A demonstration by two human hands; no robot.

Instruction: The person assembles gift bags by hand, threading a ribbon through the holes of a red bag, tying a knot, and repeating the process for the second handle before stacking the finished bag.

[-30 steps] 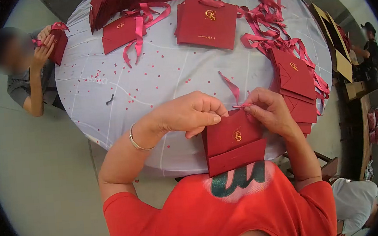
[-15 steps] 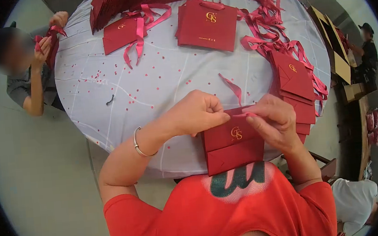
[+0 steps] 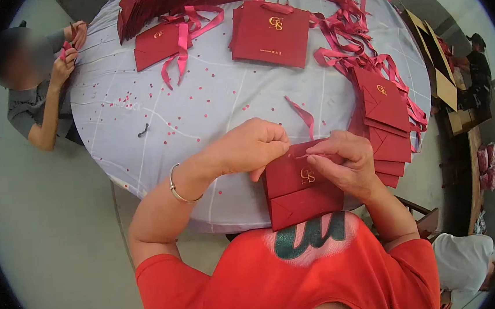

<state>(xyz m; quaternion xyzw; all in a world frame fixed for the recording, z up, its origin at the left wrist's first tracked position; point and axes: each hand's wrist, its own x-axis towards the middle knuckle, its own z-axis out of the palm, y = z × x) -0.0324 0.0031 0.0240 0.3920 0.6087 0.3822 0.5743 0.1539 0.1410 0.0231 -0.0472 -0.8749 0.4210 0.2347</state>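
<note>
A red paper gift bag (image 3: pixel 298 204) with gold lettering lies flat at the table's near edge, against my shirt. My right hand (image 3: pixel 350 161) is closed in a pinch over its upper right part, holding a thin pink ribbon (image 3: pixel 301 156) that points toward the left. Over the bag's upper left corner is my left hand (image 3: pixel 258 145), its fingers pressed together; whatever they pinch is too small to make out. Another length of ribbon (image 3: pixel 303 118) lies on the cloth just beyond the bag.
Red bags (image 3: pixel 383 103) with ribbons overlap on the right. Further off lie a small bag pile (image 3: pixel 271 33), a single bag (image 3: pixel 160 47) and a long stack (image 3: pixel 183 2). Red dots scatter the tablecloth (image 3: pixel 197 109). A person (image 3: pixel 38 113) handles ribbon at the left; others are at the right.
Both my hands have shifted slightly left over the bag, still pinched. Less of the ribbon shows beside my right fingertips. The person at the left has moved their hands closer together.
</note>
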